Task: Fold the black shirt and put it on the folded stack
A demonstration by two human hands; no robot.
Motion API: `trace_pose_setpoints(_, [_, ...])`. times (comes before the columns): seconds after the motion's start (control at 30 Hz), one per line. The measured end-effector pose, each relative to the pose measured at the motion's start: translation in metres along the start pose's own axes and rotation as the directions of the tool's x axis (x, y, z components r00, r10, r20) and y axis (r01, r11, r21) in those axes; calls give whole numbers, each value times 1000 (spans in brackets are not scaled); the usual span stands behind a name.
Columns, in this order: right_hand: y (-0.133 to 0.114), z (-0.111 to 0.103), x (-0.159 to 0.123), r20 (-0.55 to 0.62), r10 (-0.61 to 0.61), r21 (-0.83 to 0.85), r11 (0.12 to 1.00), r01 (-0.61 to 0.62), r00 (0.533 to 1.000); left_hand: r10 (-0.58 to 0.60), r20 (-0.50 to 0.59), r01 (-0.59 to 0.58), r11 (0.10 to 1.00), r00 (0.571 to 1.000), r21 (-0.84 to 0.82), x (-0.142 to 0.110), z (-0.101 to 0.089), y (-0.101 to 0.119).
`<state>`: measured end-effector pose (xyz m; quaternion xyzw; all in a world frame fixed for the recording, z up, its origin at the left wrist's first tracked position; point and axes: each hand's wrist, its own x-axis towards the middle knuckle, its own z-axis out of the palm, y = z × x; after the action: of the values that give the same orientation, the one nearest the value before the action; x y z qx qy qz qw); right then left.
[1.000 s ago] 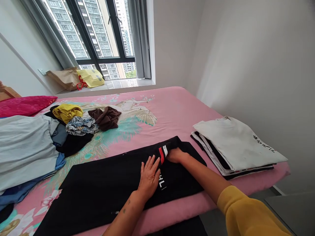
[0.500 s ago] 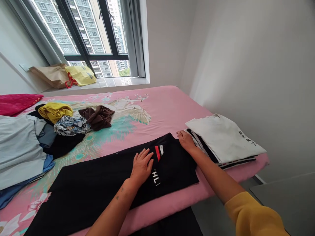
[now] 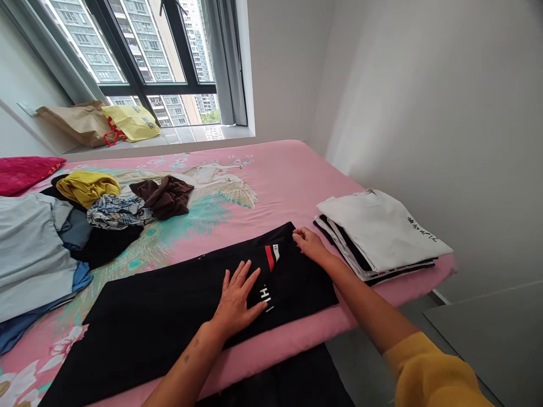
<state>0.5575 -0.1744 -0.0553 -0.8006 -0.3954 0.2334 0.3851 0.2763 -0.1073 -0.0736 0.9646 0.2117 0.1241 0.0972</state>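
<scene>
A black T-shirt [image 3: 169, 316] with white letters and a red-and-white stripe lies folded lengthwise along the near edge of the bed. My left hand [image 3: 237, 302] rests flat on it beside the lettering, fingers spread. At the far right corner of the cloth, the fingers of my right hand [image 3: 311, 244] are curled in and pinch the black fabric; the fingertips are partly hidden. Just right of that hand sits a stack of folded clothes with a white shirt [image 3: 377, 229] on top.
The pink patterned bedsheet [image 3: 280, 181] covers the bed. To the left lie a pale blue garment [image 3: 29, 254], a yellow cloth [image 3: 89, 187], a patterned cloth [image 3: 119, 212] and a brown cloth [image 3: 165, 196]. Black fabric [image 3: 288, 379] shows below the bed edge. Bags [image 3: 133, 123] stand on the sill.
My right hand has moved left from beside the white stack onto the T-shirt's far corner, its fingers now curled on the cloth. My left hand stays flat, its thumb spread wider.
</scene>
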Motion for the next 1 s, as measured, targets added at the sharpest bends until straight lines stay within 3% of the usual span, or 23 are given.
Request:
trace_pose_setpoints(0.1, [5,-7,-46,85,-176,-81,980,183,981,-10,-19,11,998,1000,56,-28,2,-1])
trace_pose_setpoints(0.17, [11,-10,-73,147,-201,-227,946,231,968,-62,-29,65,993,998,94,-44,4,0])
trace_pose_setpoints(0.27, [18,-15,-101,149,-93,-430,890,149,984,-179,-56,185,971,982,148,-61,2,3])
trace_pose_setpoints(0.43, [27,-16,-124,63,103,-544,838,-52,993,-257,-82,269,942,963,201,-82,-4,8])
trace_pose_setpoints(0.7, [39,0,-151,-143,0,-626,775,-91,990,-289,-6,287,946,957,152,-99,-8,2])
trace_pose_setpoints(0.8, [19,2,-147,-201,-160,-534,845,29,966,-274,-44,277,956,961,101,-87,-17,7])
trace_pose_setpoints(0.87, [0,7,-137,-201,-190,-320,940,119,961,-219,-67,223,973,973,63,-71,-23,14])
trace_pose_setpoints(0.93, [-17,14,-119,-145,-70,1,997,71,987,-152,-64,154,988,986,27,-51,-25,24])
trace_pose_setpoints(1.0, [-28,22,-97,-55,83,237,969,-67,995,-125,-40,125,992,991,2,-31,-23,32])
